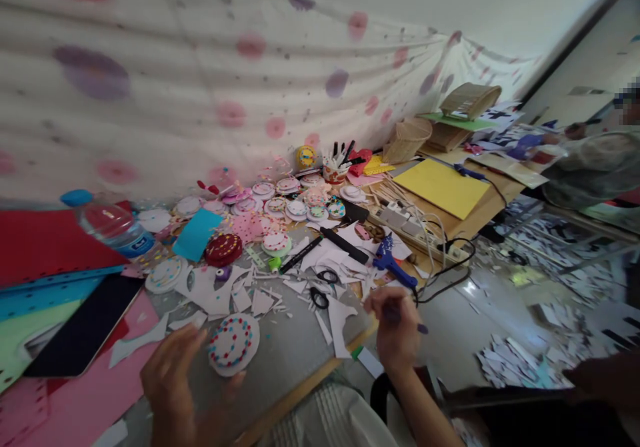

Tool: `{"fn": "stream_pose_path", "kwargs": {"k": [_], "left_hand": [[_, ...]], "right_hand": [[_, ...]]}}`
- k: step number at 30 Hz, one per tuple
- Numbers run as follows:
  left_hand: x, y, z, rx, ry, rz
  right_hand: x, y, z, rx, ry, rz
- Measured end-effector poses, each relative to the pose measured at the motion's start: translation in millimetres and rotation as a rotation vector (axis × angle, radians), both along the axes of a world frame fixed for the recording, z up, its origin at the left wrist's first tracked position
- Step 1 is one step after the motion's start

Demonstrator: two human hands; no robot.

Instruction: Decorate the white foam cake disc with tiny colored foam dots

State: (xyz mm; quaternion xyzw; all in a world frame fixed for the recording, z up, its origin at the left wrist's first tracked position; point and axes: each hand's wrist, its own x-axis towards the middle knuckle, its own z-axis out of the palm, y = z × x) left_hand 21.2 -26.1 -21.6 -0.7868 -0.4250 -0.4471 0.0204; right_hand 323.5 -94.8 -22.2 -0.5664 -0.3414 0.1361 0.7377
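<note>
A round white disc with rings of red and blue dots lies on the grey table near the front. Beside its left edge is my left hand, fingers apart, with nothing held in it. My right hand, at the table's front edge, is closed around a dark purple stick-like tool. Black-handled scissors lie between the hands among white paper scraps. A blue glue gun rests just beyond my right hand.
A water bottle, a black phone and coloured sheets lie left. Decorated discs crowd the back. A power strip and yellow sheet lie right; a person's sleeve shows far right.
</note>
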Motion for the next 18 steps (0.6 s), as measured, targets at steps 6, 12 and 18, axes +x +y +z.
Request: {"fn": "stream_pose_path", "kwargs": {"k": [6,12,18], "left_hand": [[-39,-25,-12.8,0.028,0.14,0.136],[-60,-43,-26.2,-0.178,0.223,0.194],[-34,-31,-37.4,-0.33,0.33,0.087]], "right_hand": [[-38,13,-21.6,-0.221,-0.024,0.363],[-74,31,-40.0,-0.201,-0.437,0.577],[-94,36,-57.5,-0.192,-0.688,0.766]]}}
